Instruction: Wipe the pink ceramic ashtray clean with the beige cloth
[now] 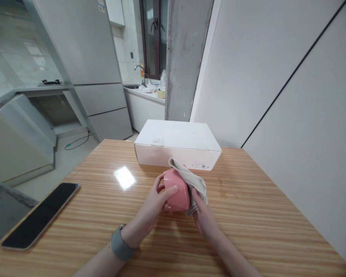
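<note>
My left hand point(154, 207) grips a pink bowl point(177, 192), held on its side just above the wooden table point(248, 215), thumb across its outer wall. My right hand point(204, 219) holds a beige cloth point(192, 180) pressed against the bowl's right side and draped over its top. The fingers of the right hand are partly hidden under the cloth. A grey band sits on my left wrist.
A white cardboard box point(177, 144) lies closed just behind the bowl. A dark phone point(42, 215) rests face up near the table's left edge. A white wall runs along the right. A refrigerator and a kitchen counter with a sink stand beyond.
</note>
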`<state>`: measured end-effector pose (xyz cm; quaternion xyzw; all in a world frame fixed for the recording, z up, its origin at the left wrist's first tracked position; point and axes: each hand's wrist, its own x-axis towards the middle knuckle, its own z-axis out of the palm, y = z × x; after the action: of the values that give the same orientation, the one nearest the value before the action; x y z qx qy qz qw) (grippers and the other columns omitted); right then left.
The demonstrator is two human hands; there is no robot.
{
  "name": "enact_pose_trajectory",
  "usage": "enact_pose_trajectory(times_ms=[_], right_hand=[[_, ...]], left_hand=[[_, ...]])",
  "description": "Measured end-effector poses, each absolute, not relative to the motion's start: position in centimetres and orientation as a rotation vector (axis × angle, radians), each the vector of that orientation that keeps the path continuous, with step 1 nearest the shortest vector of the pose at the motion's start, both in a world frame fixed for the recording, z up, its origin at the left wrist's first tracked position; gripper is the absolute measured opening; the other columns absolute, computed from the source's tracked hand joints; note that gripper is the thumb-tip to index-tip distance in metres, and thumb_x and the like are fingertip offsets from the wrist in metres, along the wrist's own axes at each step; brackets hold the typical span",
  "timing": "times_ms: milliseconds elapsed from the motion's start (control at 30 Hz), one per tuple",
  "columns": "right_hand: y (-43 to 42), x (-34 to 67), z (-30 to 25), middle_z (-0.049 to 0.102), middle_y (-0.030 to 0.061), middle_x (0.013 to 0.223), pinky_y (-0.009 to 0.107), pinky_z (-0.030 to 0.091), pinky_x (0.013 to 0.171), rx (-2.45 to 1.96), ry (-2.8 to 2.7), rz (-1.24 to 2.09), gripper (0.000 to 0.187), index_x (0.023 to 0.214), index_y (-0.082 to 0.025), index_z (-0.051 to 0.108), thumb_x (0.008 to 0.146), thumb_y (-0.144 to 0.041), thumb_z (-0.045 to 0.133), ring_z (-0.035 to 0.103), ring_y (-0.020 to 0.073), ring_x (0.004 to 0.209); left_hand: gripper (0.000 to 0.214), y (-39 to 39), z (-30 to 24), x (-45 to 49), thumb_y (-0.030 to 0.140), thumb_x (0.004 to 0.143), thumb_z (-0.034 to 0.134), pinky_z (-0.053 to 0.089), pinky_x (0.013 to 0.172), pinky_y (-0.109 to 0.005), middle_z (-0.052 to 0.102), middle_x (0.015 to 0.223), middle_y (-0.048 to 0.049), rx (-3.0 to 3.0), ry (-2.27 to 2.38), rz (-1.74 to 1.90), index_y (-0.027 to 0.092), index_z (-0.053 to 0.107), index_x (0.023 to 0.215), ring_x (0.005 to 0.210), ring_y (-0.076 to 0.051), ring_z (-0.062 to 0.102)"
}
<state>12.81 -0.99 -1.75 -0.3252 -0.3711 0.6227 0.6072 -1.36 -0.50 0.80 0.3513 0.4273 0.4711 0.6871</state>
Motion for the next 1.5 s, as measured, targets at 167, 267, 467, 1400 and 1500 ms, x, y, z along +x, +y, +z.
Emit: enact_pose_trajectory(times_ms=[167, 267, 467, 1400, 1500], right_hand=[[-0.8, 12.6, -0.1, 0.072, 0.0008, 0.12, 0.041, 0.033, 0.117, -0.818, -0.638, 1.478, 0.044, 0.106, -0.026, 0.073, 0.073, -0.056, 0.074, 0.05, 0.025, 0.133], [-0.7, 12.8, 0.8, 0.073, 0.0026, 0.118, 0.044, 0.039, 0.112, -0.84, -0.554, 1.475, 0.045, 0.108, -0.024, 0.072, 0.075, -0.054, 0.073, 0.055, 0.0279, 0.128], [-0.7, 13.2, 1.4, 0.075, 0.003, 0.114, 0.043, 0.048, 0.104, -0.838, -0.497, 1.49, 0.043, 0.107, -0.025, 0.073, 0.076, -0.054, 0.07, 0.06, 0.0294, 0.122], [-0.6, 12.9, 0.6, 0.077, 0.0002, 0.108, 0.042, 0.031, 0.117, -0.749, -0.704, 1.508, 0.035, 0.096, -0.028, 0.076, 0.07, -0.051, 0.078, 0.051, 0.0246, 0.132], [-0.5, 13.1, 0.6, 0.075, 0.0019, 0.114, 0.044, 0.032, 0.117, -0.761, -0.612, 1.525, 0.04, 0.099, -0.027, 0.076, 0.069, -0.053, 0.078, 0.051, 0.0261, 0.132]], left_hand=[[0.092, -0.7, 0.8, -0.9, 0.036, 0.06, 0.085, 0.055, 0.077, -0.03, 0.049, 0.14, -0.0141, 0.878, 0.932, 1.1, 0.025, 0.04, 0.14, 0.107, -0.028, 0.062], [0.113, -1.0, 1.1, -0.7, 0.024, 0.053, 0.088, 0.055, 0.073, -0.031, 0.043, 0.144, -0.0138, 0.973, 0.957, 1.112, 0.033, 0.026, 0.146, 0.09, -0.021, 0.067], [0.104, -1.0, 1.5, -0.6, 0.019, 0.05, 0.087, 0.055, 0.075, -0.033, 0.05, 0.131, -0.0117, 1.1, 1.022, 1.151, 0.032, 0.035, 0.139, 0.096, -0.025, 0.065], [0.076, -0.5, 1.1, -1.2, 0.033, 0.072, 0.079, 0.054, 0.089, -0.038, 0.061, 0.125, -0.0075, 0.606, 0.753, 1.114, 0.033, 0.037, 0.135, 0.097, -0.02, 0.068], [0.092, -0.6, 1.2, -1.0, 0.023, 0.059, 0.086, 0.056, 0.087, -0.042, 0.049, 0.138, -0.0109, 0.67, 0.796, 1.133, 0.033, 0.038, 0.136, 0.105, -0.026, 0.065]])
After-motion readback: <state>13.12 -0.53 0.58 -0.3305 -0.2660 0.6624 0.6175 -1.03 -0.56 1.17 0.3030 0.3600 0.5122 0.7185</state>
